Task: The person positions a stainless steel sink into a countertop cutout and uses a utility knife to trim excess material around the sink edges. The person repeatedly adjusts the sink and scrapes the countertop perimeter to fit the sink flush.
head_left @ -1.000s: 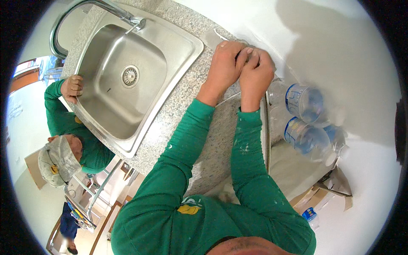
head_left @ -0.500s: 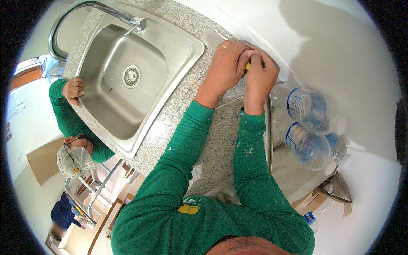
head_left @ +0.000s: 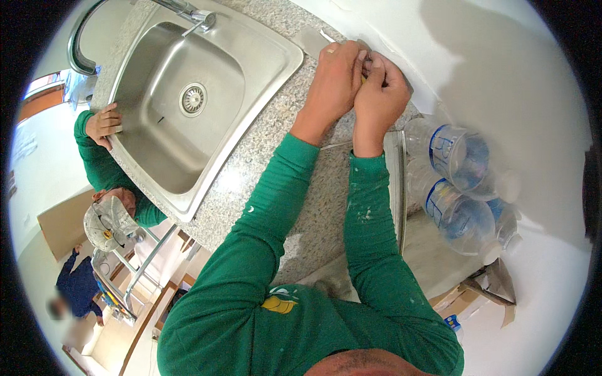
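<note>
The small yellow piece (head_left: 364, 79) showed only as a sliver between the person's two hands, over the counter's edge near the wall. I judged it light and probably stiff, easy to lose from the fingers; a pinch with the fingertips seemed the right hold, though most of it was hidden. The left hand (head_left: 337, 81) had its fingers bent inward, and the right hand (head_left: 382, 91) met it, thumb and forefinger drawn close; I couldn't tell which of them actually gripped the piece.

Farthest left, a chrome faucet (head_left: 73, 45) arched over the counter, and below it a co-worker's hand (head_left: 103, 125) rested on the edge, its owner leaning low under a pale cap (head_left: 106, 222). Behind, someone in dark blue (head_left: 81, 282) stood beyond a metal frame (head_left: 153, 259). Next came the steel sink (head_left: 269, 53), set into a speckled stone counter (head_left: 263, 138) that looked hard and smooth. To the right, clear plastic bottles (head_left: 461, 213) lay beside the white wall (head_left: 501, 94), with a cardboard box (head_left: 461, 301) below them.
</note>
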Tool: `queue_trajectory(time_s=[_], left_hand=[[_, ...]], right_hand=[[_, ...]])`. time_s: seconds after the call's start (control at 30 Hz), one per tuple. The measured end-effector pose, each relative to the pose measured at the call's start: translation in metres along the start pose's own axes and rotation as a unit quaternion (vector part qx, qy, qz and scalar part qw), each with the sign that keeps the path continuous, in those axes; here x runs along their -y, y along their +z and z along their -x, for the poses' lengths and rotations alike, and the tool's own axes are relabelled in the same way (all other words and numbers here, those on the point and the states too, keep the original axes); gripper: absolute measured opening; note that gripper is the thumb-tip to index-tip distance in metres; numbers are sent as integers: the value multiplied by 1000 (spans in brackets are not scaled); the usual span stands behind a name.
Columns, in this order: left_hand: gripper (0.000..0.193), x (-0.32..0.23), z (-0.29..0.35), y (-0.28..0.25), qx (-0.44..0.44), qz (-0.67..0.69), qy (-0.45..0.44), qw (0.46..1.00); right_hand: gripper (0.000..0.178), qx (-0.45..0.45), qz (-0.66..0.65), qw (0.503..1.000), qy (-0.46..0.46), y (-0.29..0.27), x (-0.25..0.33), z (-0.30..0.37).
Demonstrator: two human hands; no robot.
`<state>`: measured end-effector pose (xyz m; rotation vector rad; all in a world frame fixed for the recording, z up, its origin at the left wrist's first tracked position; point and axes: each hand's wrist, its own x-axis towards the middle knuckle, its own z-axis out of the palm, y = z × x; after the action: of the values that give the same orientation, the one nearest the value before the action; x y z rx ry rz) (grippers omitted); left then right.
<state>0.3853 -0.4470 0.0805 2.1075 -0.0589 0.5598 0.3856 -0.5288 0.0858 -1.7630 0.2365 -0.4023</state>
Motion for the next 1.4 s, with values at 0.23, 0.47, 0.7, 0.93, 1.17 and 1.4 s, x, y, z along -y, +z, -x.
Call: queue_trajectory(time_s=[0.23, 0.47, 0.7, 0.93, 1.17, 1.4], left_hand=[[21, 3, 1, 6, -72, 2, -43, 997], [17, 3, -4, 0, -68, -3, -21, 997], [16, 7, -7, 0, -46, -10, -1, 999], [11, 13, -5, 5, -53, 17, 1, 998], [16, 16, -8, 2, -37, -11, 4, 999], [10, 10, -10, -1, -59, 9, 15, 998]], right_hand=[[26, 32, 40, 999, -11, 4, 3, -5], [31, 31, 42, 997, -60, 6, -1, -2], [30, 21, 54, 996, -69, 5, -2, 0], [24, 6, 73, 993, -92, 5, -4, -4], [25, 5, 83, 992, -91, 7, -6, -5], [24, 17, 107, 991, -78, 5, 3, -3]])
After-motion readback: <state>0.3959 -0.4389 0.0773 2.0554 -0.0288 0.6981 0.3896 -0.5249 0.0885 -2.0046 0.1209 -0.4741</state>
